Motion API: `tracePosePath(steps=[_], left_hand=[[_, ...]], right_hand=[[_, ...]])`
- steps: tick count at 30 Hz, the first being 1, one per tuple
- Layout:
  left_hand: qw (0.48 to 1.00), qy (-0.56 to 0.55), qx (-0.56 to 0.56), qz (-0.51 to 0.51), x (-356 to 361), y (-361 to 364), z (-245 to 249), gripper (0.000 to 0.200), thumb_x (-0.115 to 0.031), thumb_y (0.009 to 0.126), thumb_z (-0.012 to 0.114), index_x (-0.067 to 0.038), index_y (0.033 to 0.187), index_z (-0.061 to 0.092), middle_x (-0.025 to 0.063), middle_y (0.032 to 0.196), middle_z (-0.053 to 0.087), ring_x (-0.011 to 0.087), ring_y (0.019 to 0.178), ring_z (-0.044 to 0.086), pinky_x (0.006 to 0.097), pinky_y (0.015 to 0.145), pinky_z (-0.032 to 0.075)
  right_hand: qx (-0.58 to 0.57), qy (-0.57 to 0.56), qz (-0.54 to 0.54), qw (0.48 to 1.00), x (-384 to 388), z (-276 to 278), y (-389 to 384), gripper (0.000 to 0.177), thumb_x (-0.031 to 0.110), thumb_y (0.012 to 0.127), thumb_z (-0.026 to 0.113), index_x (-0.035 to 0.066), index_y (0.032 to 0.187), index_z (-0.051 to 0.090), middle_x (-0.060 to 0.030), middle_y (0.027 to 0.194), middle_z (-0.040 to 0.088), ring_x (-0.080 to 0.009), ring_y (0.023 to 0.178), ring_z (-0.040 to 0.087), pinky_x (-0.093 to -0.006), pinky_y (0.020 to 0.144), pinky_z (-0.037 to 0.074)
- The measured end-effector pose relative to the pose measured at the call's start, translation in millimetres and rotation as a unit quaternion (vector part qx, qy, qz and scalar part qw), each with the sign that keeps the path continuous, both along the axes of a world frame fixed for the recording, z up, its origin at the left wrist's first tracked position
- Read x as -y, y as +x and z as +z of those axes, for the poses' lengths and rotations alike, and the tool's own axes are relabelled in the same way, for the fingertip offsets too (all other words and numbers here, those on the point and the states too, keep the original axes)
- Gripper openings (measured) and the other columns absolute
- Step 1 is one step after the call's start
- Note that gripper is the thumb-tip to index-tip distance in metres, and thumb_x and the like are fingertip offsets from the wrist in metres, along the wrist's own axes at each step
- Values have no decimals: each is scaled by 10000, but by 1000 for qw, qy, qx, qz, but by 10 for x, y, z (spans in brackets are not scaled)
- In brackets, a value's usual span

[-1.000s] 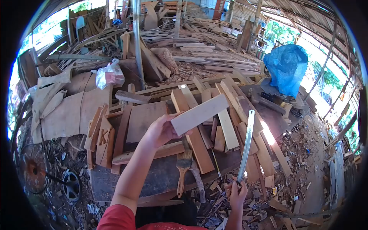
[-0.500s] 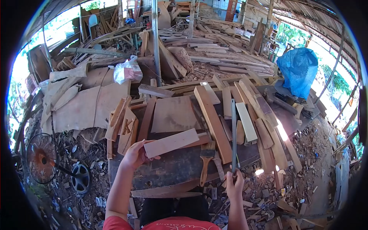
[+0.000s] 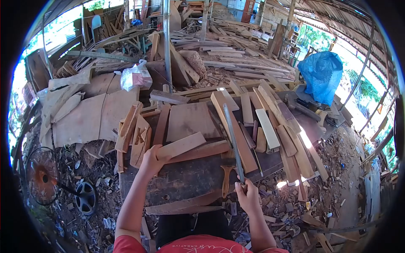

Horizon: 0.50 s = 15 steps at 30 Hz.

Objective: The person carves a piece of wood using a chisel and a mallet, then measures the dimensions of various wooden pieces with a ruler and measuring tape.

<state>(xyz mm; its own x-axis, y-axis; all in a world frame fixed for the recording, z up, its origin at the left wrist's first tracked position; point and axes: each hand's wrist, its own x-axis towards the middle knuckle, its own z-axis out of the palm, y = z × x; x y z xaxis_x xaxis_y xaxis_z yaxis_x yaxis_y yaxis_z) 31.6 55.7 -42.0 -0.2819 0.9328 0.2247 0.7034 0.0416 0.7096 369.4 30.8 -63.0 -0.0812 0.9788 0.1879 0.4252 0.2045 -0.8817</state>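
My left hand (image 3: 155,159) is closed around the near end of a pale flat wooden board (image 3: 182,145), which points up to the right. Under and beside that board lies a longer reddish wood piece (image 3: 202,151). The handle end of a long, thin grey metal bar (image 3: 232,137) is in my right hand (image 3: 246,192), its far end reaching up over a thick reddish plank (image 3: 230,126). A brush (image 3: 226,175) with a wooden handle lies just left of the bar. Both hands are above the dark worktable (image 3: 181,179).
Wooden pieces (image 3: 137,130) stand at the table's left, and several long planks (image 3: 291,130) lie at its right. A blue plastic bag (image 3: 321,78) is at the back right, a clear bag (image 3: 136,78) at the back left. A fan (image 3: 42,175) stands at the lower left.
The board in my left hand has turned and moved slightly away from me. My right hand has moved left with the metal bar, which now leans left over the thick plank. The view has shifted slightly.
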Motion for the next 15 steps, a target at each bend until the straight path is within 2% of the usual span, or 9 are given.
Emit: tracePosePath(steps=[1,2,4,7,11,13,15], left_hand=[[998,20,-56,-11,5,30,34,532,-292,671,738,21,1062,559,167,959,586,280,891,589,339,801,465],[998,20,-57,-12,17,61,74,532,-292,671,738,21,1062,559,167,959,586,280,891,589,339,801,465],[991,-78,-104,10,54,115,142,541,-315,673,735,13,1068,564,154,1041,555,293,990,546,360,855,444],[982,-80,-171,-3,61,118,192,526,-358,673,732,10,1022,593,131,1115,528,291,1042,522,370,869,440],[979,-101,-167,-67,-11,-25,127,517,-377,676,727,23,984,616,142,1144,517,293,1073,503,368,902,422],[978,-58,-149,-137,-44,-115,78,584,-394,666,731,50,1025,608,162,1171,505,296,1119,468,357,952,383],[974,-65,-151,-158,-51,-148,114,593,-397,673,723,41,1053,601,162,1190,497,293,1141,454,360,969,372]], right_hand=[[-1,1,0,1000,1,2,4,314,180,865,571,-27,1100,548,17,487,358,-47,443,315,-240,431,268],[-1,0,-1,1000,6,3,9,309,172,863,572,-26,1099,551,21,489,349,-44,444,306,-239,429,261],[-2,-2,-2,1000,27,8,20,305,164,861,574,-26,1098,554,25,490,340,-42,445,297,-238,427,253],[-9,-9,7,1000,37,15,19,293,153,858,576,-26,1090,559,29,491,333,-40,444,291,-238,424,248],[2,-10,8,1000,58,13,20,286,157,858,579,-26,1077,565,22,488,342,-42,436,298,-240,421,248],[10,-13,5,1000,58,10,23,285,162,859,579,-26,1073,566,20,485,346,-43,433,301,-240,420,247],[10,-29,17,999,46,-19,44,316,183,863,577,-36,1088,545,4,496,370,-50,447,323,-244,430,268]])
